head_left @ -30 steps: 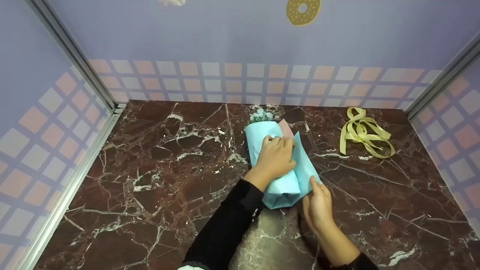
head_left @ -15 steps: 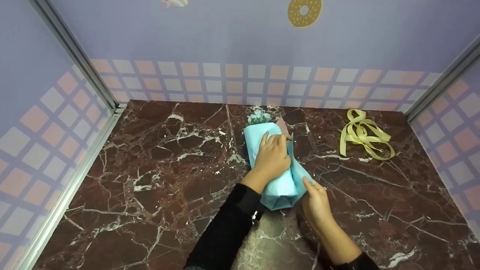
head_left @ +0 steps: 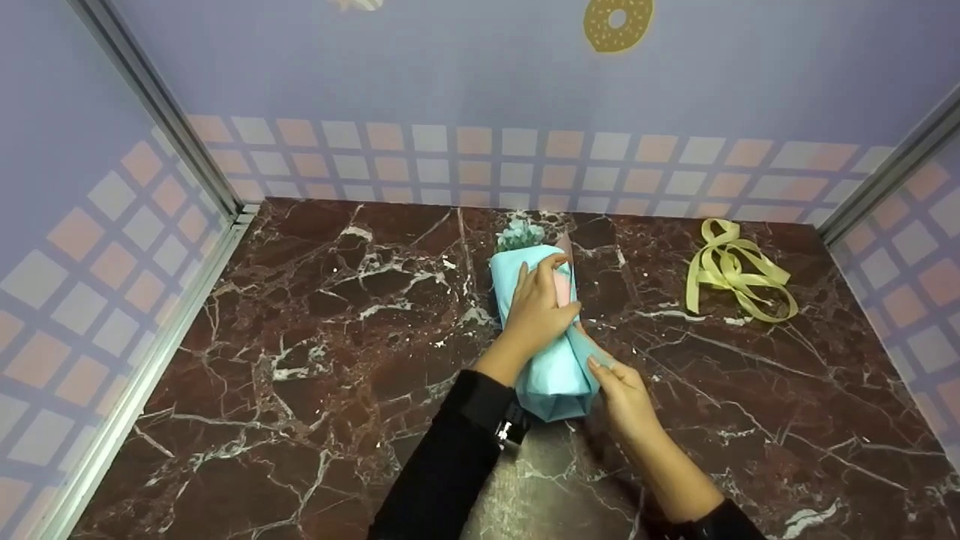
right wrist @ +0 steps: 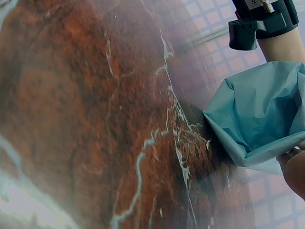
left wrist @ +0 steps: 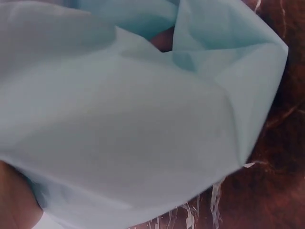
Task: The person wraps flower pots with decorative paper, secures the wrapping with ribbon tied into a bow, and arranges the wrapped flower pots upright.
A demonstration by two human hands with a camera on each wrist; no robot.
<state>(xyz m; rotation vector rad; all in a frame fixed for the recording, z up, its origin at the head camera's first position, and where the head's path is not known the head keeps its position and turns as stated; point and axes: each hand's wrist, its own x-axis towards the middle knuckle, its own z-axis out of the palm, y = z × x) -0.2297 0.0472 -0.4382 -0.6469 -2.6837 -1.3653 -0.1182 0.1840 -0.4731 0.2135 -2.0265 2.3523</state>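
Observation:
A bouquet of small pale-blue flowers (head_left: 519, 235) lies on the table, rolled in light-blue wrapping paper (head_left: 559, 369). The flower heads poke out at the far end, and a pink layer (head_left: 561, 289) shows under the blue. My left hand (head_left: 536, 307) grips the roll from above, its fingers curled over the paper near the middle. At the right side, my right hand (head_left: 628, 396) pinches the loose paper edge between thumb and fingers. In the right wrist view, the near end of the wrapping paper (right wrist: 262, 112) gapes open. Paper fills most of the left wrist view; the stems are hidden.
A loose yellow ribbon (head_left: 739, 274) lies in loops at the back right of the dark red marble table (head_left: 337, 337). Purple wall panels with a checked pattern (head_left: 472, 161) close off the back and both sides. Small white specks dot the tabletop.
The right hand has drawn the loose paper flap leftward and up against the roll, so the flap looks narrower. Left-hand fingers have shifted, and more pink layer shows beside them.

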